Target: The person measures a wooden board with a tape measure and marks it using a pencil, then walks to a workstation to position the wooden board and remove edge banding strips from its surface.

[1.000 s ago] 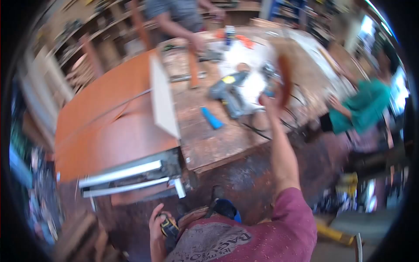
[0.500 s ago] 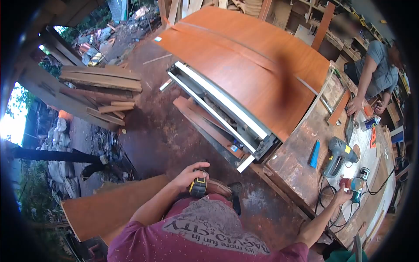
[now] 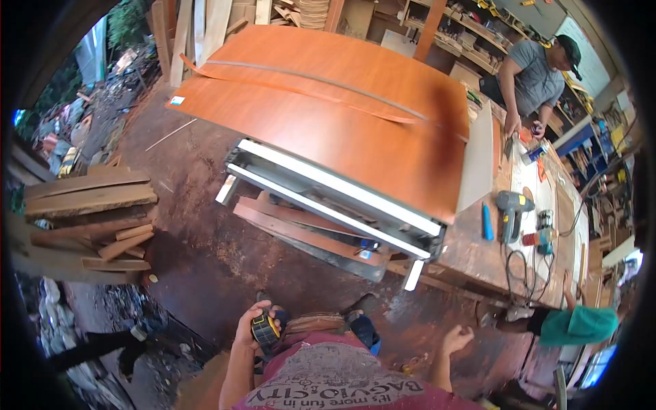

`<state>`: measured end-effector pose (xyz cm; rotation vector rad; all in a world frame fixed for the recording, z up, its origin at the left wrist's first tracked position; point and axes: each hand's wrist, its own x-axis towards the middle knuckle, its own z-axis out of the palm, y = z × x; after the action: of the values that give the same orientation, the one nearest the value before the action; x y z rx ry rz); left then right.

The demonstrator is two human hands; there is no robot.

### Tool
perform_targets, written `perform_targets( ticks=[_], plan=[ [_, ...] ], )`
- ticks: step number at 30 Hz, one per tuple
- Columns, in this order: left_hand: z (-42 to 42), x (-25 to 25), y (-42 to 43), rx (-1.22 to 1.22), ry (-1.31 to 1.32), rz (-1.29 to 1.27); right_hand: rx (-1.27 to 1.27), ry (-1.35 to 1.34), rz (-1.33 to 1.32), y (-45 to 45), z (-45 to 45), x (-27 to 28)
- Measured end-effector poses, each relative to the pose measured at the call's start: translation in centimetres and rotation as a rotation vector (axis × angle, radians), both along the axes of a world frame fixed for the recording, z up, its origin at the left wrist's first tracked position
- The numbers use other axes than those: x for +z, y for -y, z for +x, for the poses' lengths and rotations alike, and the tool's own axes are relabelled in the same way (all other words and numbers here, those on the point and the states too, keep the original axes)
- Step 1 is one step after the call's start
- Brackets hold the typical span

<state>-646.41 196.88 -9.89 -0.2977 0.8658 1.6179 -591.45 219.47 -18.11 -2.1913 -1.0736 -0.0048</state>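
Note:
My left hand (image 3: pixel 249 324), low and left of centre, is closed around a black-and-yellow tape measure (image 3: pixel 265 329) in front of my body. To the right, my right hand (image 3: pixel 456 339) is held over the floor with loosely bent fingers; nothing shows in it. Ahead stands a table saw with white rails (image 3: pixel 335 186), with a large reddish-brown wood-look panel (image 3: pixel 321 123) lying on top. A loose strip (image 3: pixel 307 92) of the same colour runs across the panel.
On the workbench (image 3: pixel 471 253) lie a heat gun (image 3: pixel 509 213), a blue tool (image 3: pixel 487 223) and a small corded power tool (image 3: pixel 540 238). A person in grey (image 3: pixel 529 75) works behind it. Another person in green (image 3: pixel 577 324) is at the right. Planks (image 3: pixel 92 195) are stacked at left.
My right hand has let go of the small power tool on the workbench and moved back toward my body. The view has turned right. My left hand still holds the tape measure.

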Motion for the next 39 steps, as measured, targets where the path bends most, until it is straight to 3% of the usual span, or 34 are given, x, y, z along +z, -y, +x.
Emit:
perform_targets(
  ticks=[2, 3, 4, 5, 6, 11, 15, 19, 25, 30, 31, 36, 39],
  plan=[
    [-5.2, -0.9, 3.4, 0.058, -0.01, 0.026, 0.123, -0.089, -0.279, 6.0, -7.2, -2.7],
    [-7.4, -1.0, 5.2, 0.075, 0.004, -0.008, 0.286, 0.011, -0.37, 8.5, -10.5, -4.6],
    [-10.2, -1.3, 6.0, 0.106, 0.011, -0.034, 0.304, 0.065, -0.72, 9.8, -13.8, -6.5],
    [-13.0, -1.2, 7.3, 0.138, 0.009, -0.061, 0.495, -0.042, -0.646, 11.6, -17.5, -8.9],
    [-15.2, -0.9, 9.0, 0.175, 0.03, -0.038, 0.696, -0.072, -0.711, 12.0, -24.5, -5.8],
    [-23.4, -1.3, 14.8, 0.333, 0.091, 0.026, 1.337, -0.187, -0.569, 10.3, -51.4, -4.3],
    [-26.6, -4.3, 17.9, 0.539, 0.187, -0.023, 1.597, -0.166, -0.703, 10.4, -69.3, -8.3],
    [-27.4, -9.5, 21.0, 0.589, 0.198, -0.1, 1.624, 0.117, -0.858, 11.2, -82.9, -19.8],
    [-28.2, -23.2, 22.9, 0.749, 0.492, -0.333, 1.445, 0.664, -1.128, 10.6, -93.1, -46.1],
    [-32.0, -28.4, 23.1, 0.697, 0.45, -0.356, 1.573, 1.189, -1.036, 7.5, -92.5, -63.9],
    [-32.5, -29.3, 24.0, 0.706, 0.464, -0.32, 1.489, 1.157, -1.137, 6.5, -92.6, -67.0],
    [-35.8, -31.3, 25.8, 0.634, 0.524, -0.426, 1.621, 1.197, -1.175, 5.6, -94.9, -70.3],
    [-37.4, -31.3, 26.9, 0.575, 0.546, -0.451, 1.618, 1.207, -1.26, 6.7, -96.3, -67.9]
  ],
)
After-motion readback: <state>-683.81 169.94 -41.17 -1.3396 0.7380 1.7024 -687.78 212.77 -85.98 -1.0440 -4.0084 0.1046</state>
